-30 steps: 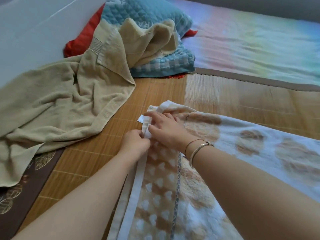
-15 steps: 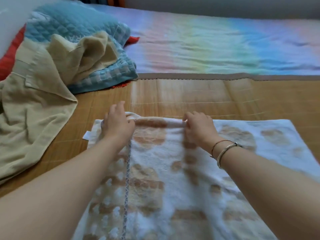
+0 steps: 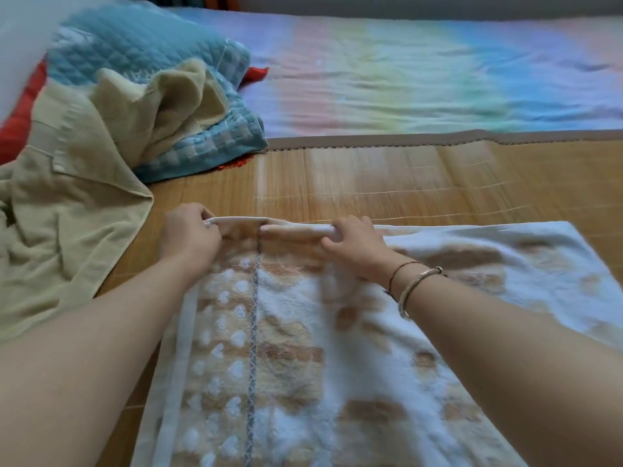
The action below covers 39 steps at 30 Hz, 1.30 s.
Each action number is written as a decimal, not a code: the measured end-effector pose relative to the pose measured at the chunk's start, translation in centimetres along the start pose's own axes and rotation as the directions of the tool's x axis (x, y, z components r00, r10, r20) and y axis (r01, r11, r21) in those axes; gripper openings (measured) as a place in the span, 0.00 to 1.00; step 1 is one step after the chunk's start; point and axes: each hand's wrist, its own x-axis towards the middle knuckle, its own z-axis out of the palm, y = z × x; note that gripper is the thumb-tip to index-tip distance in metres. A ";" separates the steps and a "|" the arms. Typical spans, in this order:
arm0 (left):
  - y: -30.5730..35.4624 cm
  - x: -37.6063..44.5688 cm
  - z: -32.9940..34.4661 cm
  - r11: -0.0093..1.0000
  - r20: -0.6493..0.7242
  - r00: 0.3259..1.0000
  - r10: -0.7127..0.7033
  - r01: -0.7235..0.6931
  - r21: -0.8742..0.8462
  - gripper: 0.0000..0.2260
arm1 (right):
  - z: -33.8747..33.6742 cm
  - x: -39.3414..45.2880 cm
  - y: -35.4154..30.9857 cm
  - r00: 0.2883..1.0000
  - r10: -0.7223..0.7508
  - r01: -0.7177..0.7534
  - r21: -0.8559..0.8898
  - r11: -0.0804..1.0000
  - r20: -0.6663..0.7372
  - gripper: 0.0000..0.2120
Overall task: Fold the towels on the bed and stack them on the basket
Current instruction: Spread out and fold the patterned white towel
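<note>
A white towel with a tan pattern (image 3: pixel 303 348) lies spread on the bamboo mat (image 3: pixel 387 183) in front of me. My left hand (image 3: pixel 190 235) grips its far edge at the left corner, fingers curled round the white hem. My right hand (image 3: pixel 352 244) grips the same far edge a little to the right, and the edge is lifted slightly between the two hands. A crumpled beige towel (image 3: pixel 64 217) lies to the left, partly draped over a blue quilted pillow (image 3: pixel 151 62). No basket is in view.
A pastel rainbow sheet (image 3: pixel 421 72) covers the mattress beyond the mat. A red cushion (image 3: pixel 18 119) shows under the blue pillow at the far left. Bare mat stretches between the patterned towel and the sheet.
Both hands have gone from lying on the towel's far edge to gripping it, and the edge has risen slightly. Before that they worked together at the left corner.
</note>
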 end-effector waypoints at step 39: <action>19.8 -7.9 16.9 0.877 0.420 0.771 0.479 -0.435 -0.203 0.07 | -11.7 -3.4 23.9 0.981 0.112 -0.167 -0.401 0.901 -0.156 0.02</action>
